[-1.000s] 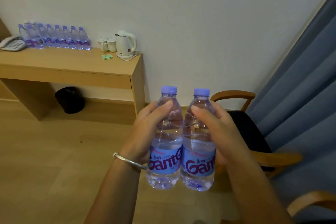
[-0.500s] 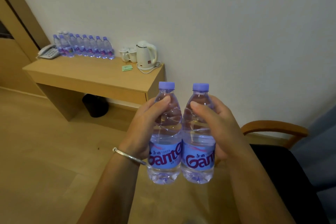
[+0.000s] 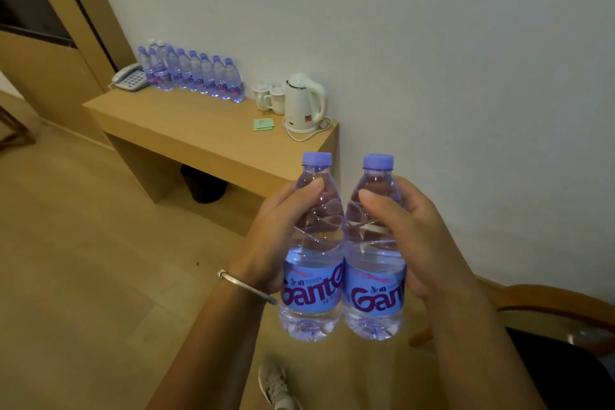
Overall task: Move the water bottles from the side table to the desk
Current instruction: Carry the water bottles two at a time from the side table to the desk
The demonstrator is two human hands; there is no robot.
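Observation:
Two clear water bottles with purple caps and blue labels are held upright side by side in front of me. My left hand (image 3: 273, 236) grips the left bottle (image 3: 312, 293) around its upper body. My right hand (image 3: 409, 236) grips the right bottle (image 3: 374, 299) the same way. The two bottles touch each other. Beyond them stands the wooden desk (image 3: 186, 130) against the white wall. A row of several matching bottles (image 3: 196, 76) stands at the desk's far left along the wall.
On the desk are a white phone (image 3: 131, 78), two white cups (image 3: 269, 98), a white kettle (image 3: 304, 103) with its cord, and a green packet (image 3: 264, 124). A black bin (image 3: 203, 188) sits under the desk. A wooden armchair (image 3: 562, 309) is at lower right.
The view has turned left and drawn closer to the desk. The curtain has left the view. Both hands still hold the bottles in the same way.

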